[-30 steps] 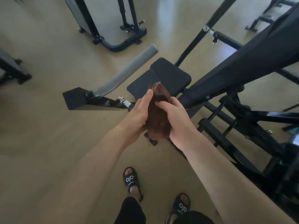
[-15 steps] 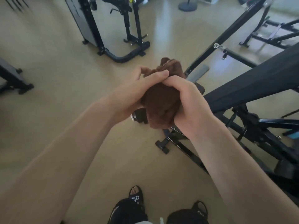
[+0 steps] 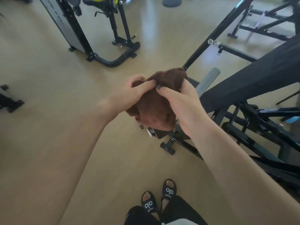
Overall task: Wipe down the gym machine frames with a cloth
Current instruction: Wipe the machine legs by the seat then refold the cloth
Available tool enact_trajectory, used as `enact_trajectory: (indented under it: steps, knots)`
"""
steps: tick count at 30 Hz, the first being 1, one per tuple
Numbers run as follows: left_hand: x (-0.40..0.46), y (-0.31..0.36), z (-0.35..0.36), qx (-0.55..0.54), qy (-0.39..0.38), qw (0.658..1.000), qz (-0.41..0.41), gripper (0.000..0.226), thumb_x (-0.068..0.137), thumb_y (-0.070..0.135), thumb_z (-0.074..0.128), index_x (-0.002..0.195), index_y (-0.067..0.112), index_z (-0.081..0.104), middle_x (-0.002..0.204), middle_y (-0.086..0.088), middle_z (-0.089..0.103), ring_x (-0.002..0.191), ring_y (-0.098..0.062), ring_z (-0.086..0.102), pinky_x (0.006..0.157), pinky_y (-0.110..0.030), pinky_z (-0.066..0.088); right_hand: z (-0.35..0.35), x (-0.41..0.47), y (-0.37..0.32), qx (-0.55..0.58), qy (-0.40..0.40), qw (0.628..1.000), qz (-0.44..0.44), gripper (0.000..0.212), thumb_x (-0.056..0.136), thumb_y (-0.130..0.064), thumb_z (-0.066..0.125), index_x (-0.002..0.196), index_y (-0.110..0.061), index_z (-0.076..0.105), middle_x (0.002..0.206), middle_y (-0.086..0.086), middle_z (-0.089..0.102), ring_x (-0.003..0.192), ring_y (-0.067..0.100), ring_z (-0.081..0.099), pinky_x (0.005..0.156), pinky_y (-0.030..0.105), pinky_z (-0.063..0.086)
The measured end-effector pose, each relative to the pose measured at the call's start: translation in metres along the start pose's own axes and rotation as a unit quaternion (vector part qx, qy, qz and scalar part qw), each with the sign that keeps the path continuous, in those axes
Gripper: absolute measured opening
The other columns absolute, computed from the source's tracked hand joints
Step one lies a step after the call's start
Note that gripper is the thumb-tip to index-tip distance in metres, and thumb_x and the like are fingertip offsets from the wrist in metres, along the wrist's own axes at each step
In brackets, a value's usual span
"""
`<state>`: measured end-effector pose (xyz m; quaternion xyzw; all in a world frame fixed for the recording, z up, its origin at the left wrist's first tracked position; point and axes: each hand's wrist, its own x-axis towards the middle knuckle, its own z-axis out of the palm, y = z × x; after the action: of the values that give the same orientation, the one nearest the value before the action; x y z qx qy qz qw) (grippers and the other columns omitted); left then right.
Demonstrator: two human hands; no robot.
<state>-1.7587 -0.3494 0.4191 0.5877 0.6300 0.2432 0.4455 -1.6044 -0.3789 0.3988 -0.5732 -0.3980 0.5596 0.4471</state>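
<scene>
Brown cloth (image 3: 155, 109) bunched into a thick wad, held up in the air between both hands, touching no machine. Left hand (image 3: 128, 95) curled on the left side of the wad, with fingers (image 3: 144, 84) laid over the top fold and pressing into it. Right hand (image 3: 183, 104) wrapped around the right side, thumb pinching the fabric near the left fingertips, a dark nail visible there. Both hands closed firmly on the cloth, nothing else held.

Compared with one second ago: raised higher and brought nearer to the head, no longer low over the seat pad. Cloth also more gathered and rounder than before, and the fingers shifted on it between the pictures. Probably a refolding, to bring a fresh face outward before the next wipe.

Just beyond the right fingers, to the right: wide black frame beam (image 3: 253, 82), slanting upward, not touched. Behind the fingertips: grey padded roller (image 3: 208, 80) and thin black diagonal bar (image 3: 215, 33). Below the wad: base foot of the machine (image 3: 168, 147) on the tan floor (image 3: 48, 78).

Meaning for the task: wiping paused, no contact with the frame now. Next step, as a judgement: cloth settled into one hand, then pressed flat on the near beam.
</scene>
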Motion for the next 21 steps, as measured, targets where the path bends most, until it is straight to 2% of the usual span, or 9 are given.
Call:
enact_trajectory:
  steps: [3,6,9,11,13,15,17,19,21]
  knots:
    - [0.009,-0.001,-0.007,-0.002,-0.029,0.999,-0.023,0.033,0.096,0.057,0.056,0.106,0.027,0.067,0.101,0.009,0.071,0.095,-0.009,0.068,0.083,-0.026,0.052,0.004,0.013,-0.005,0.048,-0.018,0.997,0.054,0.034,0.093,-0.028,0.074,0.126,-0.025,0.064,0.116,-0.002,0.071,0.108,0.02,0.068,0.097,0.046,0.057]
    - [0.011,-0.007,-0.013,-0.098,-0.053,0.992,-0.062,0.043,0.091,0.056,0.062,0.117,0.022,0.064,0.11,-0.002,0.074,0.101,-0.02,0.073,0.094,-0.043,0.058,0.011,0.019,-0.005,0.086,-0.046,0.99,0.1,0.032,0.093,-0.027,0.075,0.123,-0.02,0.065,0.115,0.005,0.071,0.107,0.025,0.069,0.096,0.048,0.057]
    - [0.013,-0.02,-0.011,-0.163,-0.067,0.98,-0.093,0.033,0.092,0.042,0.068,0.119,0.023,0.064,0.107,-0.002,0.077,0.099,-0.023,0.074,0.087,-0.047,0.061,0.018,0.023,-0.001,0.048,-0.028,0.994,0.095,0.035,0.093,-0.035,0.073,0.123,-0.019,0.062,0.115,0.003,0.069,0.107,0.024,0.067,0.096,0.047,0.057]
    - [0.019,-0.031,-0.01,-0.18,-0.041,0.975,-0.119,0.023,0.094,0.033,0.069,0.114,0.023,0.066,0.102,-0.002,0.077,0.091,-0.022,0.076,0.078,-0.047,0.063,0.018,0.026,0.0,-0.046,-0.011,0.997,0.062,0.035,0.098,-0.043,0.065,0.124,-0.02,0.057,0.114,-0.004,0.066,0.105,0.017,0.065,0.089,0.036,0.057]
    - [0.03,-0.045,-0.011,-0.202,-0.025,0.969,-0.14,0.017,0.095,0.027,0.068,0.11,0.02,0.065,0.098,-0.005,0.076,0.08,-0.018,0.075,0.066,-0.042,0.062,0.016,0.024,0.003,-0.151,0.004,0.988,0.007,0.031,0.103,-0.045,0.054,0.126,-0.025,0.051,0.111,-0.011,0.063,0.098,0.007,0.062,0.071,0.018,0.051]
    - [0.042,-0.062,-0.008,-0.22,-0.034,0.964,-0.149,0.019,0.096,0.026,0.066,0.113,0.018,0.064,0.1,-0.006,0.073,0.078,-0.018,0.073,0.06,-0.036,0.058,0.013,0.018,0.012,-0.221,0.066,0.97,-0.072,0.029,0.106,-0.04,0.05,0.132,-0.027,0.05,0.103,-0.018,0.061,0.095,0.003,0.061,0.07,0.012,0.05]
    - [0.052,-0.081,0.002,-0.203,-0.069,0.965,-0.153,0.023,0.097,0.027,0.065,0.118,0.019,0.062,0.107,-0.006,0.072,0.086,-0.02,0.072,0.06,-0.035,0.056,0.013,0.014,0.026,-0.235,0.161,0.95,-0.125,0.021,0.107,-0.034,0.05,0.127,-0.029,0.054,0.098,-0.025,0.058,0.095,0.0,0.061,0.083,0.021,0.054]
    - [0.058,-0.098,0.02,-0.153,-0.117,0.971,-0.14,0.021,0.1,0.03,0.062,0.119,0.024,0.058,0.112,-0.004,0.069,0.098,-0.022,0.07,0.059,-0.032,0.058,0.018,0.01,0.046,-0.182,0.239,0.947,-0.109,0.01,0.107,-0.03,0.051,0.116,-0.034,0.054,0.1,-0.023,0.06,0.097,0.003,0.062,0.088,0.034,0.057]
    - [0.063,-0.119,0.038,-0.108,-0.146,0.978,-0.099,0.027,0.099,0.044,0.059,0.122,0.03,0.054,0.12,-0.002,0.065,0.111,-0.024,0.065,0.081,-0.039,0.061,0.028,0.002,0.066,-0.139,0.295,0.942,-0.082,0.01,0.107,-0.027,0.051,0.114,-0.032,0.057,0.104,-0.02,0.063,0.1,0.004,0.062,0.089,0.038,0.057]
